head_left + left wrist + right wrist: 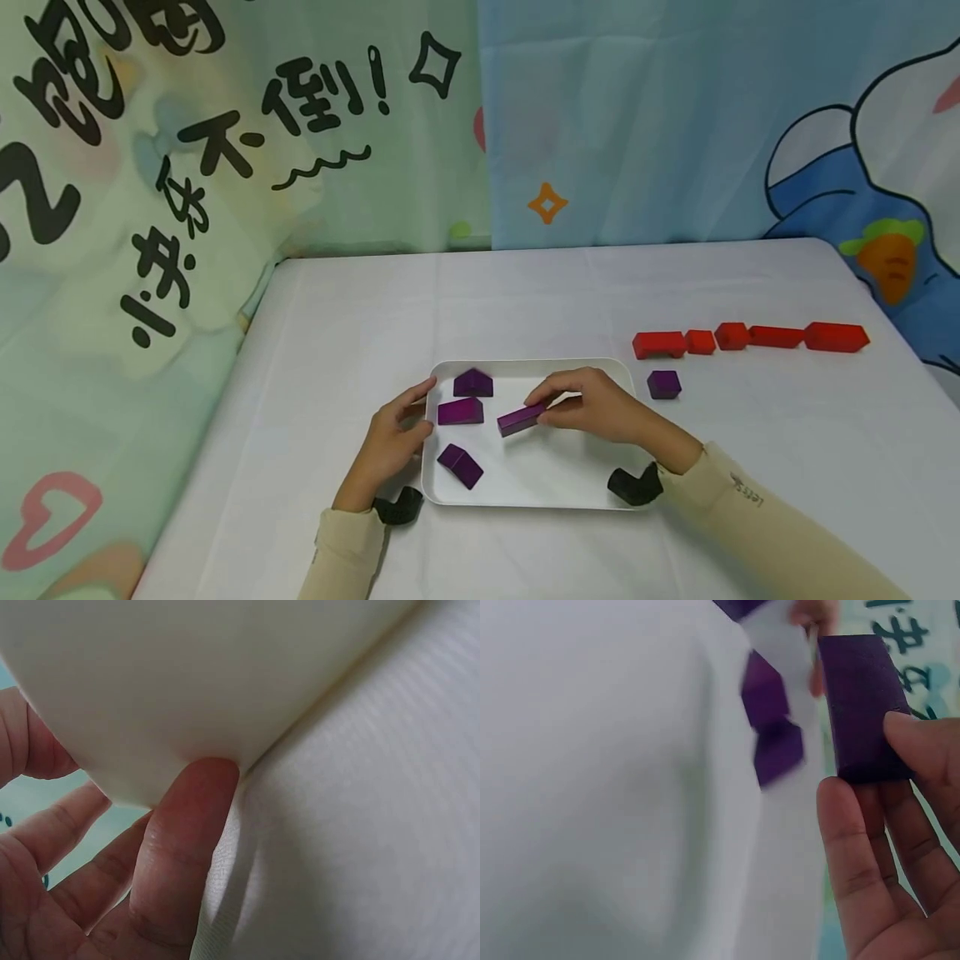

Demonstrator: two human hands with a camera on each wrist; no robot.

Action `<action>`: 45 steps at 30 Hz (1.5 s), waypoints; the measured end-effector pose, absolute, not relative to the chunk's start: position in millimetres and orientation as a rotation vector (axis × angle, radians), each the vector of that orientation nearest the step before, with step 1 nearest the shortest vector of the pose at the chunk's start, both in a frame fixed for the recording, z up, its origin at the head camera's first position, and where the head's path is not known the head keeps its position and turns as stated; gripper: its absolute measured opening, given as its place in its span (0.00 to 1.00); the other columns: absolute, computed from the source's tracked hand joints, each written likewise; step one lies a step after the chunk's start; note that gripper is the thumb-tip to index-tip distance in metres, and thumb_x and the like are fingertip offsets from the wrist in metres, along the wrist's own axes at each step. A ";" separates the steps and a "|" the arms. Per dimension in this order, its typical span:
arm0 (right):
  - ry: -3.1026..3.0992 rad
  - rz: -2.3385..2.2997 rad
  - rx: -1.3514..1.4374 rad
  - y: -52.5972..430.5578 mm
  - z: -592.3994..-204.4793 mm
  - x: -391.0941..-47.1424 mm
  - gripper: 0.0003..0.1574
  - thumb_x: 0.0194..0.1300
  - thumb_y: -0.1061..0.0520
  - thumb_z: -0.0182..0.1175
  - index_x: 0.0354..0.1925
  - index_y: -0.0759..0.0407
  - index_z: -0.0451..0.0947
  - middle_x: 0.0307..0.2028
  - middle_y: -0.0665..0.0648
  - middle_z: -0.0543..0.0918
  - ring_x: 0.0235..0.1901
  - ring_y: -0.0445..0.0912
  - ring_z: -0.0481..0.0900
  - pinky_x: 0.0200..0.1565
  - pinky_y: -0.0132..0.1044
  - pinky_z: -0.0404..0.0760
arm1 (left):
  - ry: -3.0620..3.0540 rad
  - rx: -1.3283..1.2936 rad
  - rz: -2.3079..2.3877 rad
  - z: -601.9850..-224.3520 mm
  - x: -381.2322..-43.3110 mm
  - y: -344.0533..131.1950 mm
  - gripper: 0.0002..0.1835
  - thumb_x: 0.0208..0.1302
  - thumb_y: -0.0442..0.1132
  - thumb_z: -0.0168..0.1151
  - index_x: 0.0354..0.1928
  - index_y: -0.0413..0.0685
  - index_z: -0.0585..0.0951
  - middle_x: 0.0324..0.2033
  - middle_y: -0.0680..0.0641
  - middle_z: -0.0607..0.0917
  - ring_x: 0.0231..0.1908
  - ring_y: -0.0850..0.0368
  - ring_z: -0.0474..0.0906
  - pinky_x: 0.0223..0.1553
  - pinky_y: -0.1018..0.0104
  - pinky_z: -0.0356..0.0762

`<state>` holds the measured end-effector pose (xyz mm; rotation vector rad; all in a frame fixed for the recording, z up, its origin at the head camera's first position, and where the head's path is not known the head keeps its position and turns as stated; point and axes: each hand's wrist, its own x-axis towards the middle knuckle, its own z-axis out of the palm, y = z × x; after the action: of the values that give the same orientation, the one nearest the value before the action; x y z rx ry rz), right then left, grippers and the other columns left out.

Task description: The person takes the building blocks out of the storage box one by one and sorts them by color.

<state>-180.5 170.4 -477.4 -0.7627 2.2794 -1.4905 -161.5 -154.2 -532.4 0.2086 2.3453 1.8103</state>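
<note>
My right hand [600, 404] pinches a purple rectangular block [519, 420] between thumb and fingers, over the middle of the white tray [555, 467]. Seen from the right wrist, one broad face of this block [864, 705] shows, with the thumb at its side. My left hand [393, 442] holds the tray's left edge; in the left wrist view its thumb [187, 847] presses the outer wall while a finger rests at the rim. Inside the tray's left part lie a peaked purple block [473, 383], a second purple block [461, 412] just below it, and a tilted purple block [461, 466] nearer me.
Right of the tray, a lone purple block [664, 384] sits on the white table [360, 333]. Behind it runs a row of several red blocks [777, 337]. Black wrist-camera pieces [635, 485] hang by both wrists. Printed curtains [637, 125] stand behind the table.
</note>
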 end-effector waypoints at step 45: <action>2.792 -1.107 0.133 371.8 -502.5 -170.0 0.27 0.77 0.64 0.64 0.69 0.75 0.74 0.65 0.82 0.76 0.65 0.76 0.70 0.63 0.76 0.74 | 2.362 0.213 1.813 -534.2 -159.1 -154.1 0.35 0.64 0.26 0.59 0.76 0.38 0.76 0.70 0.31 0.79 0.65 0.30 0.79 0.34 0.62 0.90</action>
<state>-170.0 371.8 -502.5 0.1334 2.7918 -1.1070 -159.1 -154.1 -534.2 0.2135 2.3623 1.8134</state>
